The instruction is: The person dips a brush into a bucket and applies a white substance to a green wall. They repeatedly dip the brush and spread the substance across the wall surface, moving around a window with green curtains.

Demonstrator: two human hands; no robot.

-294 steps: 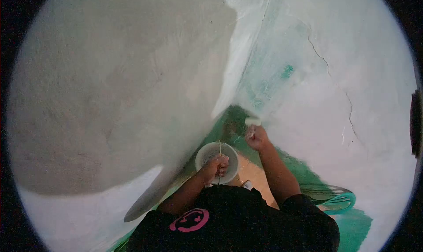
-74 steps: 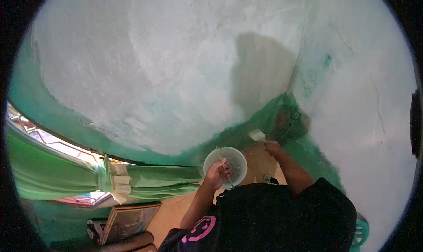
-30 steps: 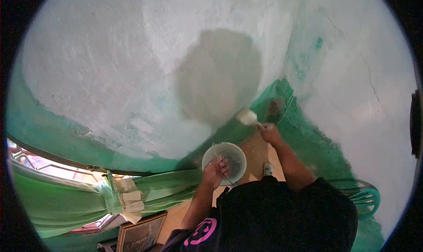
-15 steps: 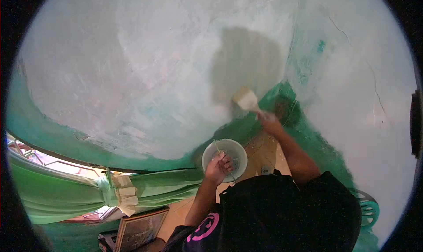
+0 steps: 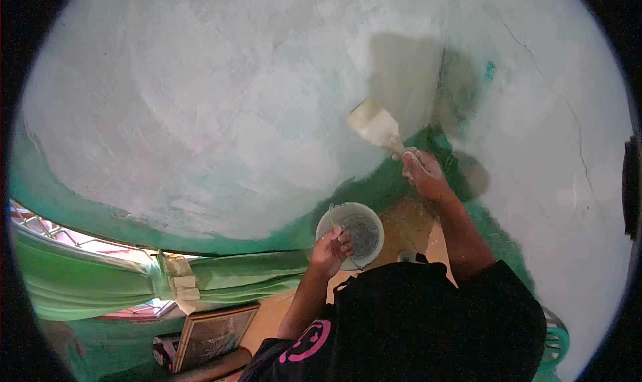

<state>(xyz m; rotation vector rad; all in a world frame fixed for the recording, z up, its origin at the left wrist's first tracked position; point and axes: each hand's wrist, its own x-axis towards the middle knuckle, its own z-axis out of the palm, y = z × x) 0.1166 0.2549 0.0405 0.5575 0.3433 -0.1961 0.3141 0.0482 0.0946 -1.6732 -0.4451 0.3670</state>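
Observation:
My right hand is closed around the handle of a wide paintbrush, its pale bristles pointing up and left over the wall. Whitish smears mark the fingers. In my left hand, the fingers curl around the thin handle of a white bucket, which hangs below the wall's painted part. Inside the bucket the bottom looks greyish. The wall is coated in uneven white, with green showing along its lower edge and in the corner.
A green curtain hangs across a window at the lower left. Below it, a framed picture leans near a dark patterned object. A green plastic chair stands at the lower right. The adjoining wall has a long crack.
My right hand has moved up and slightly right, and the paintbrush has risen along the wall. The bucket has shifted a little right and up in view.

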